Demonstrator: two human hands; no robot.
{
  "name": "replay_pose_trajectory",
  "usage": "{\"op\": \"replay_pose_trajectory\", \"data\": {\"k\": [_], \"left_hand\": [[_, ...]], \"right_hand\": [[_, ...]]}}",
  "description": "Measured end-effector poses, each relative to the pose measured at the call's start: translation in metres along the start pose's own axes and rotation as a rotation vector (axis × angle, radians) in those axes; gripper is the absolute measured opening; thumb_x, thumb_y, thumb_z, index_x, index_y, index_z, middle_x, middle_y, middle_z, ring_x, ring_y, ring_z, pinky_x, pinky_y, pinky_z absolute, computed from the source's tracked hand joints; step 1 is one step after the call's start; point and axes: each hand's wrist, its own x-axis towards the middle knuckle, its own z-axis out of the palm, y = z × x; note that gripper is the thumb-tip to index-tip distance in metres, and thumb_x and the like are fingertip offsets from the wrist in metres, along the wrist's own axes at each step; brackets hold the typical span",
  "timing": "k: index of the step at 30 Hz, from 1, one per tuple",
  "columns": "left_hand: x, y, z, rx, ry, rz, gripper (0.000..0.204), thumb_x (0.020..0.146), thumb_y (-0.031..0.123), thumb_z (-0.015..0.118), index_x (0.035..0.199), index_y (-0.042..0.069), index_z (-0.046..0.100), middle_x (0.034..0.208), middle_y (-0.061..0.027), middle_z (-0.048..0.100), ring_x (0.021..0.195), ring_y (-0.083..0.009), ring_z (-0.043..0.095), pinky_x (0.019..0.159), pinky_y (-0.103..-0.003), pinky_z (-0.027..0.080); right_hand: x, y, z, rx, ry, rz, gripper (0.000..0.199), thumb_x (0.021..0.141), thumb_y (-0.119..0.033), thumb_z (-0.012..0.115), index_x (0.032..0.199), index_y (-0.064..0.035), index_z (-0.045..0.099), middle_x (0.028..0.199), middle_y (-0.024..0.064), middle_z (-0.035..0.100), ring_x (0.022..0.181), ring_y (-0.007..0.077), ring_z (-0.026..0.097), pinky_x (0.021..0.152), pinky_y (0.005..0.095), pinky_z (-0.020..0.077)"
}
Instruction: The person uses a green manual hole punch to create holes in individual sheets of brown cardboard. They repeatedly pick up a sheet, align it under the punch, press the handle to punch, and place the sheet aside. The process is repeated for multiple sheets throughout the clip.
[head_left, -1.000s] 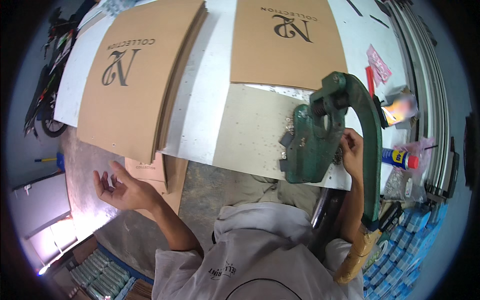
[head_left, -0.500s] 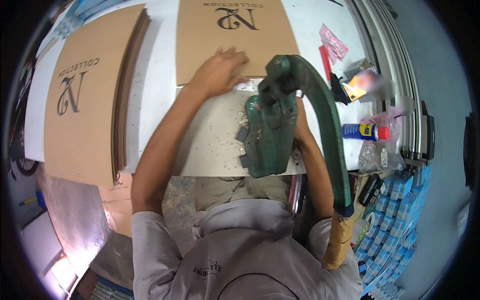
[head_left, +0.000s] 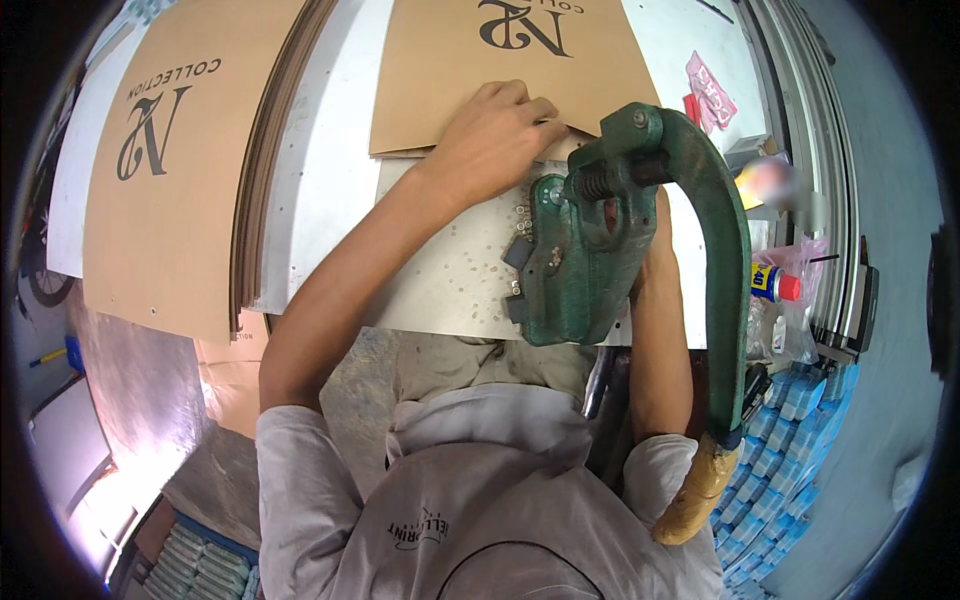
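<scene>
A flat brown cardboard sheet [head_left: 480, 70] with dark printed lettering is lying on the white worktable, its near edge sitting just beside a green cast-iron hand press [head_left: 590, 250]. The press is standing upright at the table's front edge, its long curved lever arching down to a tape-wrapped handle.

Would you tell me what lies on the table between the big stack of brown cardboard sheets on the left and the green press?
In the head view, the left forearm crosses bare white table between the cardboard stack and green press.
</scene>
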Motion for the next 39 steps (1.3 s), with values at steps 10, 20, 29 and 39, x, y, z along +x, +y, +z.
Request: {"op": "replay_pose_trajectory", "data": {"k": [10,20,29,39], "left_hand": [[-0.028,0.041,-0.024,-0.272,-0.126,-0.218,0.023,0.086,0.018,0.074,0.108,0.011,0.078,0.102,-0.0106,0.063,0.1,-0.0308,0.063,0.086,-0.043,0.054],[-0.03,0.05,-0.009,-0.218,-0.044,-0.245,0.024,0.083,0.029,0.08,0.1,0.012,0.081,0.101,-0.01,0.061,0.1,-0.0294,0.062,0.089,-0.043,0.051],[-0.02,0.06,-0.011,-0.14,-0.054,-0.276,0.025,0.08,0.023,0.081,0.098,0.005,0.08,0.105,-0.0118,0.063,0.102,-0.0314,0.062,0.091,-0.045,0.05],[-0.013,0.067,-0.017,-0.253,-0.158,-0.351,0.026,0.08,0.02,0.081,0.102,0.007,0.08,0.106,-0.0123,0.064,0.102,-0.0316,0.062,0.091,-0.045,0.05]], "right_hand": [[-0.01,0.035,-0.048,-0.227,-0.085,-0.154,0.027,0.098,-0.01,0.067,0.122,0.0026,0.066,0.108,0.0129,0.072,0.087,0.0202,0.073,0.072,0.0299,0.0636],[-0.013,0.04,-0.04,-0.264,0.054,-0.169,0.019,0.095,-0.002,0.066,0.111,0.0069,0.071,0.098,0.0121,0.074,0.079,0.0181,0.072,0.065,0.0305,0.0594],[-0.026,-0.01,-0.064,-0.679,-0.045,-0.129,0.025,0.098,-0.011,0.066,0.121,-0.0015,0.068,0.096,0.0087,0.073,0.078,0.0116,0.067,0.063,0.0269,0.0545],[-0.17,-0.024,-0.017,-1.71,-0.555,-1.056,0.074,0.089,-0.067,0.06,0.146,-0.02,0.058,0.163,0.003,0.044,0.154,0.0348,0.03,0.109,0.0805,0.018]]}}
